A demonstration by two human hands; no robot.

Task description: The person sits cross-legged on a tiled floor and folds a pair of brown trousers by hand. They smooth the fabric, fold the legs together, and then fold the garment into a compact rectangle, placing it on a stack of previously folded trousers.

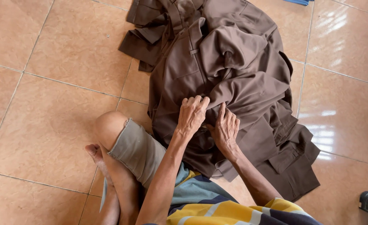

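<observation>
Glossy tan tiled floor [54, 125] bears a heap of brown garments [230, 83] — perhaps trousers.
</observation>
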